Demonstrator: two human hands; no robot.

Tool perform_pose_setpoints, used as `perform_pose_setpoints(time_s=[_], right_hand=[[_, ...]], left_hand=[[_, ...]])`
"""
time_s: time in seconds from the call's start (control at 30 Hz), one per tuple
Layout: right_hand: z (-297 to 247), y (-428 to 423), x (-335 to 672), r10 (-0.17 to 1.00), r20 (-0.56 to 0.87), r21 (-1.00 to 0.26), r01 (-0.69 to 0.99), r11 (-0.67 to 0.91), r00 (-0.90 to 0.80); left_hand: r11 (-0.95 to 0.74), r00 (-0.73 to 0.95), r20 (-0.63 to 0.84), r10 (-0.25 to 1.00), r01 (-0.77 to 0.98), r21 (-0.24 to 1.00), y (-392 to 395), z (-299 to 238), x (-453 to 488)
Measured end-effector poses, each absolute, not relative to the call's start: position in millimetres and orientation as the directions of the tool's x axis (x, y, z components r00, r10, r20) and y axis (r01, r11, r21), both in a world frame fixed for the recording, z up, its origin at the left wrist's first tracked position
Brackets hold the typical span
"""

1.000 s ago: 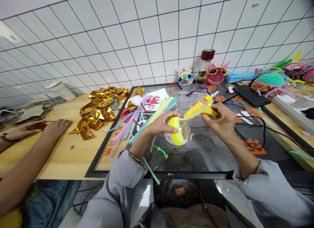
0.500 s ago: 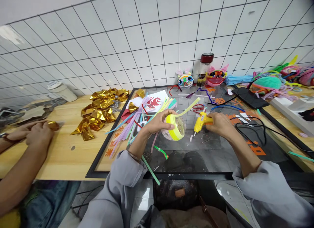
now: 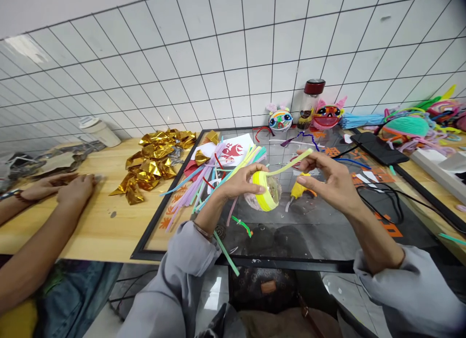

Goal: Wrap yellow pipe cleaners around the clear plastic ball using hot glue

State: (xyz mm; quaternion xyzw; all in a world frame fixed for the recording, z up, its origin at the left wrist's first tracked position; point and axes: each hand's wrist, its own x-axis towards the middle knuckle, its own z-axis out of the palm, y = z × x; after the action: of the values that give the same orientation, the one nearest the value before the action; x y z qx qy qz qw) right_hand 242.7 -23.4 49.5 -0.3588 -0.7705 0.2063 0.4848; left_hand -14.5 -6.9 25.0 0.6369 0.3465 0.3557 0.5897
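Running across the dark glass sheet point(image 3: 335, 236) are orange characters point(image 3: 389, 226), being partly crossed by a black cord point(image 3: 403, 213) and not being made out as words. A red print point(image 3: 231, 151) is being shown on white paper point(image 3: 244, 141). A pattern is being repeated over a brown bag point(image 3: 251, 292) below the edge, its marks being too small to read.

The black-framed sheet is being borne by a pale wooden surface point(image 3: 87, 226), backed by a white tiled wall point(image 3: 204, 61). Gold foil point(image 3: 149, 173) is being seen at the left, near a co-worker's hands point(image 3: 74, 190).

Above the sheet, a clear round container point(image 3: 275, 187), banded with a yellow strip point(image 3: 267, 201), is being clasped in the left hand's point(image 3: 238, 183) grip. The strip's free end is reaching the fingers of the right hand point(image 3: 333, 180), whose grip is being held with thumb and fingers apart; whether the end is being touched cannot be told. A yellow glue gun point(image 3: 299, 189) is being partly covered by that thumb, and a white power strip point(image 3: 437, 175) is being cut off at the right.
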Motion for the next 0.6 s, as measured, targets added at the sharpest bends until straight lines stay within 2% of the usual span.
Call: perform_pose_setpoints(time_s=[0.17,0.27,0.43,0.6], right_hand=[[77,-29,217,0.616,0.688,-0.534,0.307,0.787,-0.383],[70,-24,219,0.65,0.675,-0.598,0.257,0.759,-0.349],[53,-22,226,0.759,0.528,-0.753,0.202,0.626,-0.381],[48,-26,221,0.751,0.525,-0.781,0.124,0.612,-0.402]], left_hand=[[-0.062,0.499,0.045,0.866,0.018,0.998,-6,24,-15],[-0.059,0.493,0.042,0.869,0.019,0.998,-5,23,-16],[-0.077,0.496,0.055,0.866,0.025,0.997,-5,23,-17],[-0.091,0.503,0.072,0.861,0.012,0.996,-5,22,-17]])
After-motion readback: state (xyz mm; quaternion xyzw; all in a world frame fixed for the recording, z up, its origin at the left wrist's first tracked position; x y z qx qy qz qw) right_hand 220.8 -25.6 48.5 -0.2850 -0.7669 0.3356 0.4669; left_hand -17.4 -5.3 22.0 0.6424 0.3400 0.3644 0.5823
